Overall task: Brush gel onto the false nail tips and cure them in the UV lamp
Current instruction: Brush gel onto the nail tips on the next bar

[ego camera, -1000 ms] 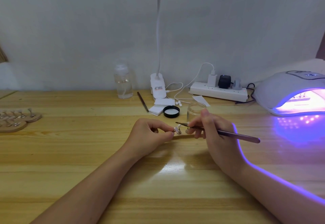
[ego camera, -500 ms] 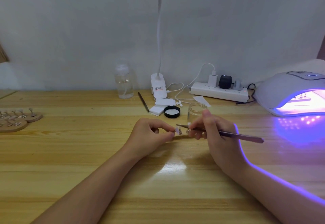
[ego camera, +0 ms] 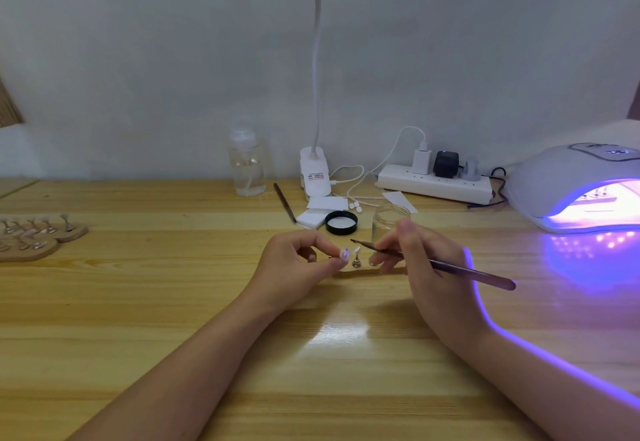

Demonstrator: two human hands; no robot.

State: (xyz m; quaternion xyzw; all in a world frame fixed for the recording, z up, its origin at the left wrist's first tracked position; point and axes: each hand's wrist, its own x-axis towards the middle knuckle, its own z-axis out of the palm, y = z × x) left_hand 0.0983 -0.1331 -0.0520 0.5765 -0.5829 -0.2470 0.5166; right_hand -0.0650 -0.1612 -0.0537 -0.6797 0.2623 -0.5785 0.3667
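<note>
Wooden table [ego camera: 138, 302]: left hand [ego camera: 294, 260] pinches nail tip [ego camera: 356, 251], right hand [ego camera: 426, 267] grips brush [ego camera: 450, 267].

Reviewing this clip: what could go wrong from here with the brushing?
1. The open jar stands right behind the right hand; a backward move of the brush could tip it.
2. The left hand pinches a tiny nail tip beside another tip on a stand; a brush slip could knock either.
3. The UV lamp glows nearby, its light spilling across the table; gel might start curing early.
</note>
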